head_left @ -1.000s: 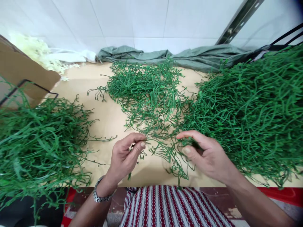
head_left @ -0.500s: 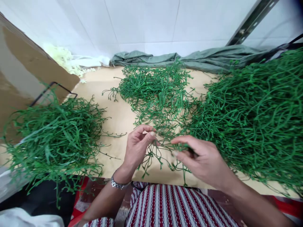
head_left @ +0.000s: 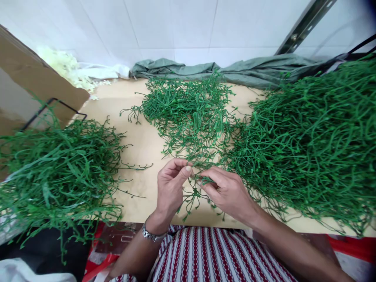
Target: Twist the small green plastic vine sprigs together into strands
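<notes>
Pale tan tabletop (head_left: 132, 141), smooth; at its centre, the middle heap (head_left: 182, 105) of thin, branching green artificial-looking stems, from which all places are given.

Large heap (head_left: 311, 149) of like green stems: right of the middle heap, its edge meeting it.

Left heap (head_left: 64, 168) of green stems with some flatter leaves: left of and nearer the person than the middle heap, bare tabletop between.

Brown cardboard piece (head_left: 38, 74): far left; black bent wire (head_left: 63, 103) before it.

Grey-green crumpled cloth (head_left: 241, 72): lying behind the middle heap.

Pale yellow flower cluster (head_left: 63, 68): behind and left of it.

Right hand (head_left: 230, 194), bare: in front of the middle heap; grip closed on green stem pieces, fingertips partly hidden.

Left hand (head_left: 172, 186), bare: same side, just left of the right hand; grip with thumb and forefinger together on the sprig's upper end.

Silver metal-link wristband (head_left: 151, 235): on the left wrist.

Small green sprig (head_left: 192, 194), thin-stemmed: in front of the middle heap, branches hanging below and between the two grips; fingers cover its top, and loose stems crowd just behind.
</notes>
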Demonstrator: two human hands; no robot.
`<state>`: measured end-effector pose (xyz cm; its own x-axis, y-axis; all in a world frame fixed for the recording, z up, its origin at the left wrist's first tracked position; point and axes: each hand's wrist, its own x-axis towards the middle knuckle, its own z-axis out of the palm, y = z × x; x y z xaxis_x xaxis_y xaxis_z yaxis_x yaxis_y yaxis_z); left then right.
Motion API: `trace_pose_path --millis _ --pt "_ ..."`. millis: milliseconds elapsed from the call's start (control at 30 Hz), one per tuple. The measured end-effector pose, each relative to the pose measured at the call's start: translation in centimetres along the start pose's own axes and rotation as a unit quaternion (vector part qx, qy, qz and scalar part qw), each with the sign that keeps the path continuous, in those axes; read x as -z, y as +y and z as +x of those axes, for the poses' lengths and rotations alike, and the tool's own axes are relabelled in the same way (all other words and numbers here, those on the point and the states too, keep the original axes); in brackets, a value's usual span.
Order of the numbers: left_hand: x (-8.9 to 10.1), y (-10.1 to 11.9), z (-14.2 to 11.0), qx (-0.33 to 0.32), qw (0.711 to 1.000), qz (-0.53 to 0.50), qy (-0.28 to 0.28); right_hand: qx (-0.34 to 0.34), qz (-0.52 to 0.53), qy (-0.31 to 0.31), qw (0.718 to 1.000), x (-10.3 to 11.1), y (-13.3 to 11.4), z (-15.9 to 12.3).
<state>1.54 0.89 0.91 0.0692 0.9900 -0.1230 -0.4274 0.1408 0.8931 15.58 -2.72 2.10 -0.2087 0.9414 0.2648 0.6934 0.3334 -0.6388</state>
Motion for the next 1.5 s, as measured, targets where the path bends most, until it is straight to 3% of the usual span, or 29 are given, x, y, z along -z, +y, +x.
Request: trace_pose_path --millis 167,333,467,700,933,1100,1233,1500 --pt "-0.5 0.2 0.1 0.052 0.994 -0.094 -0.014 0.006 0.016 0.0 1.0 0.0 0.0 -0.2" --pt "-1.4 -0.1 -0.4 0.07 0.99 -0.119 -0.012 -0.062 0.085 -0.037 0.994 -0.2 -0.1 0.0" --pt "-2.3 -0.6 -0.6 0.079 0.988 -0.132 -0.005 -0.105 0.103 0.003 0.989 -0.8 0.1 -0.2" --pt "-2.0 -0.4 -0.1 0.123 0.977 -0.163 -0.065 -0.044 0.095 0.087 0.991 -1.0 0.7 -1.0" --pt "-1.5 -0.4 -0.4 0.099 0.978 -0.141 -0.12 0.033 -0.005 0.119 0.992 -1.1 1.0 -1.3" --pt "-1.8 -0.3 -0.4 0.084 0.98 -0.151 -0.094 0.058 -0.071 0.096 0.991 -1.3 1.0 -1.2" --pt "-1.9 -0.1 -0.3 0.136 0.971 -0.171 -0.094 0.071 -0.068 0.079 0.992 -1.3 1.1 -1.1" --pt "-2.0 0.1 -0.2 0.213 0.95 -0.216 -0.08 0.082 0.098 0.011 0.992 -0.4 1.0 -0.8"
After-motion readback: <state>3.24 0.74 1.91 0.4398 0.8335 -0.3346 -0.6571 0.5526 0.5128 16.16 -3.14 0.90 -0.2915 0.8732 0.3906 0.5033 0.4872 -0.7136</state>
